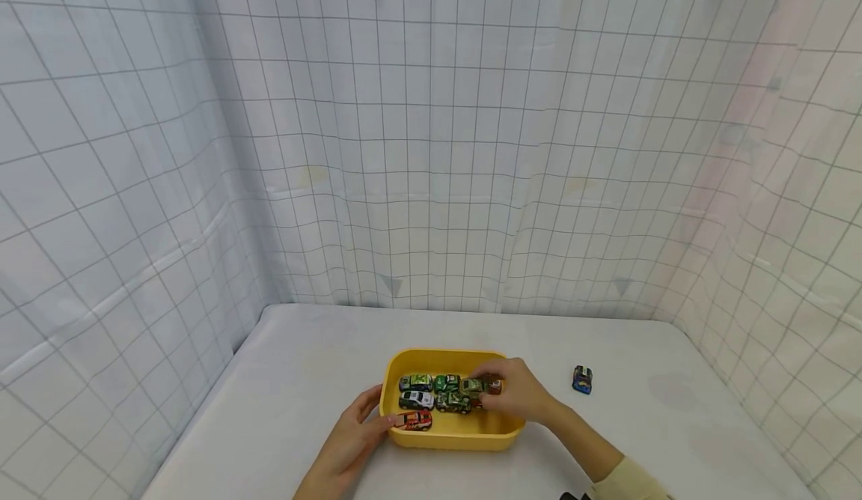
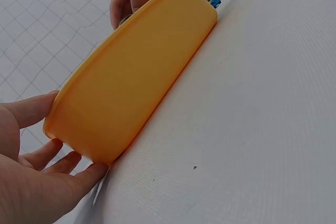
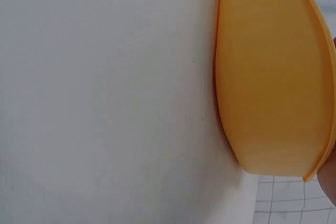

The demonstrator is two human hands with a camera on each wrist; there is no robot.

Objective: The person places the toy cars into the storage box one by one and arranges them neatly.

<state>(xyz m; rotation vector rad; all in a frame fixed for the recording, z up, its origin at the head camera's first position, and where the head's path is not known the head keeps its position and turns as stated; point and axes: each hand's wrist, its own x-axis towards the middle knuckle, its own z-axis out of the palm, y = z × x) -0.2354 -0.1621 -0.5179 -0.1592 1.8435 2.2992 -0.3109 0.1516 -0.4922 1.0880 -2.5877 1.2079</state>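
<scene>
A yellow plastic tub (image 1: 454, 442) on the white table contains several small toy cars. My left hand (image 1: 353, 433) holds the tub's left end. In the left wrist view, its thumb is at the rim and its fingertips touch the outer wall. Inside the tub, my right hand (image 1: 515, 391) pinches a green camouflage toy car (image 1: 474, 388) over the right part of the group. Nearby lie a green car (image 1: 447, 384), a camouflage car (image 1: 453, 403), a white and black car (image 1: 416, 400), a yellow-green car (image 1: 415, 383) and a red-orange car (image 1: 414, 421). Red cars partly show under the right hand.
A blue and black toy car (image 1: 582, 379) stands on the table (image 1: 303, 365) to the right of the tub. White grid-patterned curtains (image 1: 431, 186) enclose the table at the back and both sides. A small dark object (image 1: 572, 496) shows at the bottom edge.
</scene>
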